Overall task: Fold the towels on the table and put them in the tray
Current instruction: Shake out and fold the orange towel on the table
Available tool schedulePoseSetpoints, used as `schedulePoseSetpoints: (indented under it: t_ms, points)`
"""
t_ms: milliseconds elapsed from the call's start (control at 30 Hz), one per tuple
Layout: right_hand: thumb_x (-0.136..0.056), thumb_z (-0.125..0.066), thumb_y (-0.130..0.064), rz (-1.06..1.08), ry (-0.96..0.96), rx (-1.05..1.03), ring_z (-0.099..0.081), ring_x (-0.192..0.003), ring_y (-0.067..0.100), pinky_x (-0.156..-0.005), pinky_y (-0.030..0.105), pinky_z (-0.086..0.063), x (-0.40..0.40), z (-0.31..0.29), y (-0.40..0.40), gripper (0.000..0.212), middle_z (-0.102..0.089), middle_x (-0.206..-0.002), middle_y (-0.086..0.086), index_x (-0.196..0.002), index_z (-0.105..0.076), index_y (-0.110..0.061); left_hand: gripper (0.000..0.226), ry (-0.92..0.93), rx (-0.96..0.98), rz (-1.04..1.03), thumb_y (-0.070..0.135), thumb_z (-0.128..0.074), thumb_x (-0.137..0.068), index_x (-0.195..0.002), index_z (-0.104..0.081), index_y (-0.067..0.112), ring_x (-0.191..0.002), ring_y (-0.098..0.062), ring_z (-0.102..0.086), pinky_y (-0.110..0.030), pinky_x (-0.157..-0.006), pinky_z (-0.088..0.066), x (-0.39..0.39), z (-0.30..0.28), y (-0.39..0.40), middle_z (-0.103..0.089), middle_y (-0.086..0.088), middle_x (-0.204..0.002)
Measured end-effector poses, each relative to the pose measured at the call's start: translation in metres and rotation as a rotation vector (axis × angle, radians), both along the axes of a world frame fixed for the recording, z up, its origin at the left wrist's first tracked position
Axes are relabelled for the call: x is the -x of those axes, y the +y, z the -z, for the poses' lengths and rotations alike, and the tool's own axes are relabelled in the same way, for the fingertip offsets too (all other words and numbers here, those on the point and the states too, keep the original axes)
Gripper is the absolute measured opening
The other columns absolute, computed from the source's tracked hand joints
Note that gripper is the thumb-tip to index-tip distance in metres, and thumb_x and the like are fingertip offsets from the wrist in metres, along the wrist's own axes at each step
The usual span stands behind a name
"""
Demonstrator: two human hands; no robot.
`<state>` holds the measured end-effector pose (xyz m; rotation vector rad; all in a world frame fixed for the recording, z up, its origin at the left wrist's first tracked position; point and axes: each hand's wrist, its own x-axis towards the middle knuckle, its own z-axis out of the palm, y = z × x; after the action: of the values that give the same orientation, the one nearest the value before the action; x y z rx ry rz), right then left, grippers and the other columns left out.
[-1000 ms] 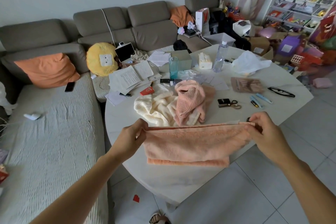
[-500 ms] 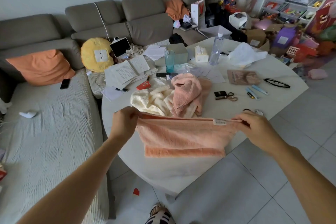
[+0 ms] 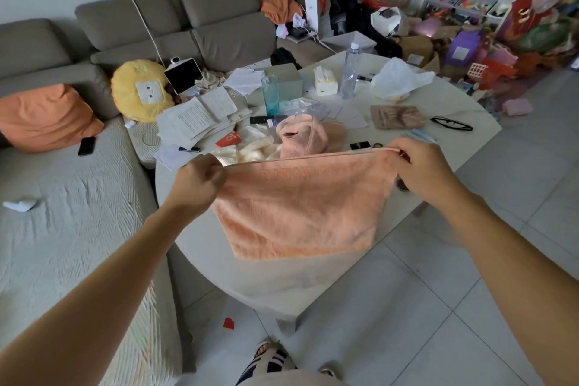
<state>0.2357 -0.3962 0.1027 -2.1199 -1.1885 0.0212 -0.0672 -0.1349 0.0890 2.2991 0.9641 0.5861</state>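
The peach towel [image 3: 300,207] hangs over the bench [image 3: 313,285] at 6 o'clock, its top hem stretched between the left hand [image 3: 197,180] and right hand [image 3: 419,166], each closed on a corner. It looks soft, light and limp, best gripped at the corners. A pink towel [image 3: 300,138] and a cream towel [image 3: 253,150] lie bunched at 12 o'clock. No writing is legible, and I see no tray.

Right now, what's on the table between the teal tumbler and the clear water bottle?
In the head view, a grey box and a tissue box stand between the teal tumbler and the clear water bottle.
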Motion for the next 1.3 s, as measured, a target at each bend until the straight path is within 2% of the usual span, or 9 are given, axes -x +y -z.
schedulePoseSetpoints:
  t_ms: [133, 333, 433, 533, 633, 733, 967, 1067, 1300]
  points:
    - [-0.092, -0.064, -0.015, -0.033, 0.03, 0.016, -0.058, -0.077, -0.011, -0.064, 0.003, -0.04, -0.004, -0.006, -0.002, 0.013, -0.063, -0.082, -0.023, -0.095, -0.07, -0.026, 0.009, 0.113, -0.086, -0.07, 0.014, -0.066, -0.081, -0.078, -0.065, 0.006, -0.075, -0.023, -0.055, -0.024, -0.059, -0.036, 0.005, -0.001, 0.014, -0.06, -0.005, -0.079]
    - [-0.092, -0.063, -0.01, -0.013, -0.017, -0.026, -0.057, -0.06, -0.012, -0.053, 0.009, -0.041, -0.008, -0.036, 0.016, 0.017, -0.058, -0.069, -0.024, -0.102, -0.073, -0.019, 0.014, 0.087, -0.176, -0.125, 0.007, -0.073, -0.076, -0.089, -0.077, 0.008, -0.077, -0.02, -0.055, -0.024, -0.066, -0.036, 0.001, -0.023, 0.032, -0.061, 0.001, -0.078]
    - [-0.091, -0.057, -0.01, 0.043, -0.006, -0.117, -0.059, -0.051, -0.002, -0.049, 0.011, -0.043, -0.009, -0.05, 0.025, 0.021, -0.061, -0.062, -0.013, -0.104, -0.072, -0.018, 0.018, 0.001, -0.219, -0.163, 0.005, -0.073, -0.076, -0.092, -0.079, 0.009, -0.065, -0.014, -0.053, -0.006, -0.056, -0.034, -0.001, -0.04, 0.04, -0.062, 0.004, -0.074]
    - [-0.093, -0.052, -0.01, 0.057, 0.006, -0.114, -0.064, -0.06, 0.008, -0.058, 0.023, -0.053, -0.004, -0.053, 0.029, 0.023, -0.064, -0.071, -0.004, -0.108, -0.068, -0.016, 0.022, -0.024, -0.235, -0.157, 0.002, -0.07, -0.075, -0.094, -0.081, 0.009, -0.069, -0.014, -0.057, -0.014, -0.06, -0.038, 0.004, -0.045, 0.042, -0.069, -0.001, -0.075]
    - [-0.095, -0.049, -0.005, 0.03, 0.141, -0.078, -0.07, -0.053, 0.008, -0.045, 0.021, -0.052, 0.009, -0.039, 0.021, 0.021, -0.069, -0.076, 0.004, -0.102, -0.065, -0.017, 0.022, -0.01, -0.245, -0.161, 0.001, -0.067, -0.077, -0.091, -0.082, 0.009, -0.073, -0.013, -0.058, -0.011, -0.057, -0.034, 0.016, -0.033, 0.035, -0.076, -0.007, -0.083]
    - [-0.092, -0.051, -0.006, 0.047, 0.231, 0.047, -0.069, -0.049, 0.014, -0.04, 0.025, -0.051, 0.025, -0.016, 0.001, 0.026, -0.07, -0.06, 0.005, -0.084, -0.063, -0.027, 0.019, 0.029, -0.202, -0.137, -0.002, -0.069, -0.078, -0.087, -0.082, 0.007, -0.076, -0.011, -0.057, -0.013, -0.059, -0.031, 0.031, -0.01, 0.021, -0.078, -0.009, -0.089]
    - [-0.099, -0.052, -0.01, -0.048, 0.533, 0.469, -0.069, -0.052, 0.02, -0.045, 0.023, -0.044, 0.073, 0.037, -0.05, 0.019, -0.071, -0.061, 0.002, -0.086, -0.065, -0.017, 0.034, 0.194, 0.074, -0.049, -0.002, -0.057, -0.081, -0.083, -0.069, 0.029, -0.066, -0.016, -0.062, -0.008, -0.052, -0.04, 0.088, 0.041, -0.011, -0.07, 0.009, -0.075]
    - [-0.099, -0.053, -0.012, -0.032, 0.597, 0.498, -0.067, -0.052, 0.022, -0.046, 0.024, -0.043, 0.093, 0.05, -0.064, 0.02, -0.069, -0.06, 0.01, -0.083, -0.064, -0.017, 0.039, 0.279, 0.184, -0.005, 0.0, -0.047, -0.089, -0.086, -0.064, 0.035, -0.065, -0.003, -0.058, -0.01, -0.047, -0.038, 0.11, 0.066, -0.029, -0.064, 0.015, -0.074]
    - [-0.099, -0.053, -0.017, -0.001, 0.667, 0.512, -0.053, -0.045, 0.013, -0.045, 0.019, -0.037, 0.119, 0.068, -0.081, 0.036, -0.063, -0.051, 0.006, -0.071, -0.066, -0.037, 0.023, 0.48, 0.39, 0.155, 0.021, -0.046, -0.092, -0.081, -0.065, 0.014, -0.073, -0.016, -0.059, -0.023, -0.06, -0.042, 0.131, 0.089, -0.056, -0.062, 0.0, -0.077]
